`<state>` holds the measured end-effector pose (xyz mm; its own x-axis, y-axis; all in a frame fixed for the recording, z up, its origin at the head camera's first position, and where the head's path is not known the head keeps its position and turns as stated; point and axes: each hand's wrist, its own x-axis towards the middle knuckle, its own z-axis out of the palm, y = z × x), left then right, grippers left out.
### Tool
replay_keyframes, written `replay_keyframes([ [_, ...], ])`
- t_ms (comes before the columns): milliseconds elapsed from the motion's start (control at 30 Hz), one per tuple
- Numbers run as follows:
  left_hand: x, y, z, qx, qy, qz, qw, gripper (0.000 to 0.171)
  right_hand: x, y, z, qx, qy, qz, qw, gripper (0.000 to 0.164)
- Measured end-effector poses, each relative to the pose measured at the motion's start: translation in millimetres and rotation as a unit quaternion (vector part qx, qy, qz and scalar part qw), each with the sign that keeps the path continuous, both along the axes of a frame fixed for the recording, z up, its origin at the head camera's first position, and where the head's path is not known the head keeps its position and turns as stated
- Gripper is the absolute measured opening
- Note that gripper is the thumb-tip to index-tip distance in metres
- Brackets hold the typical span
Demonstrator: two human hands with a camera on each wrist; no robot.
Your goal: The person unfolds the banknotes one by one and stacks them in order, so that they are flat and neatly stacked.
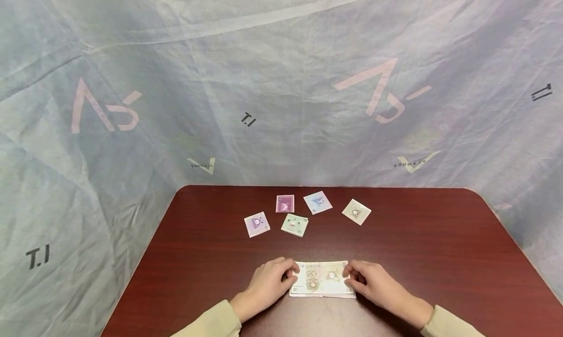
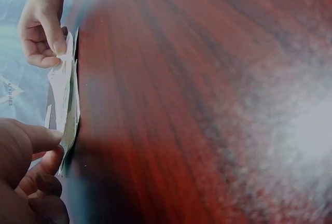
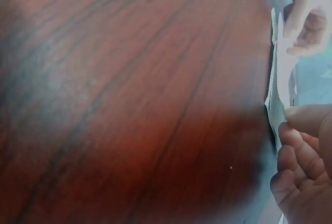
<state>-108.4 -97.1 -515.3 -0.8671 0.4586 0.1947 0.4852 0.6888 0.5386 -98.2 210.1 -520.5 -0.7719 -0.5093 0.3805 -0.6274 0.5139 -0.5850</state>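
Note:
A small stack of banknotes (image 1: 323, 278), the top one pale and marked 20, lies lengthwise at the near middle of the table. My left hand (image 1: 272, 280) pinches the left end between thumb and fingers. At the right end, my right hand (image 1: 373, 280) pinches the stack the same way. In the left wrist view the layered edges of the banknotes (image 2: 71, 97) are slightly spread and bowed. The right wrist view shows the banknotes (image 3: 280, 86) edge-on, with the thumb pressed on the top one and the fingers curled beneath.
Farther back on the dark red table (image 1: 211, 263) lie several folded, note-like squares: magenta (image 1: 285, 204), blue (image 1: 318, 202), light purple (image 1: 257, 224), green (image 1: 294, 225) and beige (image 1: 357, 212). A grey printed cloth (image 1: 286, 82) hangs behind and at the sides.

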Motion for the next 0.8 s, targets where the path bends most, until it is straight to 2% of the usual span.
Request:
replay_keyframes([
  [233, -1.3, -1, -1.6, -0.015, -0.003, -0.005, 0.9999, 0.016, -2.0, 0, 0.6, 0.028, -0.003, 0.015, 0.999, 0.024],
  [333, -1.5, -4, -1.6, -0.027, 0.000, -0.018, 0.9995, 0.016, -2.7, 2, 3.3, 0.043, -0.001, 0.027, 0.999, 0.024],
  [433, -1.0, -7, -1.8, -0.057, -0.002, -0.042, 0.9975, 0.034, -2.3, 4, 6.1, 0.069, -0.006, 0.039, 0.997, 0.025],
  [500, -0.3, -10, -1.8, -0.079, -0.003, -0.057, 0.9952, 0.048, -1.2, 6, 7.5, 0.091, -0.014, 0.046, 0.995, 0.030],
  [567, 0.4, -12, -1.6, -0.092, -0.004, -0.071, 0.9932, 0.053, 0.9, 7, 8.4, 0.112, -0.012, 0.050, 0.992, 0.038],
  [633, 0.7, -14, -1.7, -0.100, 0.004, -0.082, 0.9916, 0.052, 2.8, 8, 9.4, 0.125, -0.003, 0.054, 0.991, 0.041],
  [800, 1.5, -16, -1.3, -0.108, 0.039, -0.096, 0.9887, 0.042, 3.8, 9, 11.6, 0.134, 0.032, 0.063, 0.989, 0.036],
])
